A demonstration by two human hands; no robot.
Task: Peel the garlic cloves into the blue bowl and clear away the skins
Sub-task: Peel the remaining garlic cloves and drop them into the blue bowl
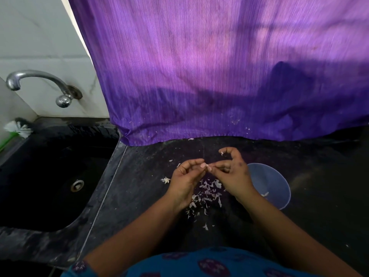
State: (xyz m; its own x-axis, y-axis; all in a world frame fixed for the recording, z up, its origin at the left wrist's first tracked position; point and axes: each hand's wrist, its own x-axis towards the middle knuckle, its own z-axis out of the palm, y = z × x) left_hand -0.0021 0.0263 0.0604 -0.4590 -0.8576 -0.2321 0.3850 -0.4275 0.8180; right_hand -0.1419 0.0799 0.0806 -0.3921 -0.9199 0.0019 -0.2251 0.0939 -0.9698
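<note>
Peeling observed partway done. Garlic clove (pixel 204 165) pinched between left hand (pixel 184 181) and right hand (pixel 233 172), above counter (pixel 139 196), just left of blue bowl (pixel 279 188). Skins (pixel 205 193) found scattered beneath hands, not yet cleared. Bowl contents mostly hidden; one pale piece noted inside.

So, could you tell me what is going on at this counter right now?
A person is peeling garlic over the dark counter. Both hands meet on one garlic clove: the left hand pinches it while the right hand picks at its skin. Loose skins lie scattered beneath the hands, not yet cleared. The blue bowl sits just right of the right hand.
</note>
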